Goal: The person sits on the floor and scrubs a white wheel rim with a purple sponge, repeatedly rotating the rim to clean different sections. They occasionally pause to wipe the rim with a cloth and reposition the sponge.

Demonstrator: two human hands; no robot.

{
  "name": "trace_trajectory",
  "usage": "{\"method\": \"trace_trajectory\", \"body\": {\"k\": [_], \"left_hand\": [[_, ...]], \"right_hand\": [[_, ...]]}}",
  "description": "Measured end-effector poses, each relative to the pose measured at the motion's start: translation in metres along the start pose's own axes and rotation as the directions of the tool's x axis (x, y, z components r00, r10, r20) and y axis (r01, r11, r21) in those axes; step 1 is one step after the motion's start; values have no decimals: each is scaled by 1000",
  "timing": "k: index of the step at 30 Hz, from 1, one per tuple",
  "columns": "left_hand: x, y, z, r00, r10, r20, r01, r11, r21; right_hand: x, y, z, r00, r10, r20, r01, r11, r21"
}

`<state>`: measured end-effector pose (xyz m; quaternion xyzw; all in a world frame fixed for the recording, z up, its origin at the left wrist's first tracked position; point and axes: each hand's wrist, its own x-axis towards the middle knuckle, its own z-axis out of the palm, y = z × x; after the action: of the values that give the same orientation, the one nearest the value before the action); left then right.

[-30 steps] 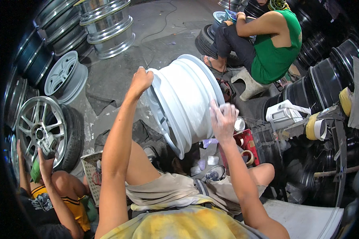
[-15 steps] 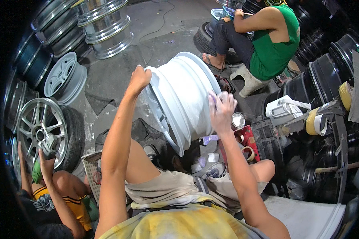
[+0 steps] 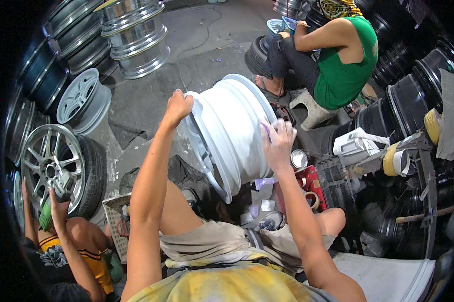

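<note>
A pale grey-white wheel rim [image 3: 232, 133] stands tilted on its edge before my knees, its barrel facing up. My left hand [image 3: 178, 106] is closed over the upper left lip of the rim. At the opposite, right-hand lip lies my right hand [image 3: 278, 141], fingers bent against the surface and dusted white. Between its thumb and fingers shows a small purple piece of sandpaper [image 3: 266, 129], mostly hidden by the hand. The underside of the rim is out of sight.
Left, a co-worker's hands hold a green-handled tool [image 3: 46, 216] by a spoked wheel [image 3: 50, 168]. Another person in green sits on a stool [image 3: 312, 108]. Stacked rims [image 3: 136, 40] stand behind. A can [image 3: 298, 159] and a red tray [image 3: 315, 186] lie to the right.
The view has shifted slightly, so the scene sits lower. My right hand has slid a little farther away along the rim's right lip. My left hand keeps its grip.
</note>
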<state>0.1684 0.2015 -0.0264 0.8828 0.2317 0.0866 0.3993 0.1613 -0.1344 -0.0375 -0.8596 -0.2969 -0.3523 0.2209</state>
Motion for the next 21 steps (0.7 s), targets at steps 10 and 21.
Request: {"method": "trace_trajectory", "body": {"k": [10,21], "left_hand": [[-7,4,6,997,39,-69,-40,999,-7],[-2,-1,0,1000,22,8,-22,999,-28]], "right_hand": [[-1,3,-5,1000,12,28,-14,999,47],[-6,3,-12,999,37,38,-39,998,56]]}}
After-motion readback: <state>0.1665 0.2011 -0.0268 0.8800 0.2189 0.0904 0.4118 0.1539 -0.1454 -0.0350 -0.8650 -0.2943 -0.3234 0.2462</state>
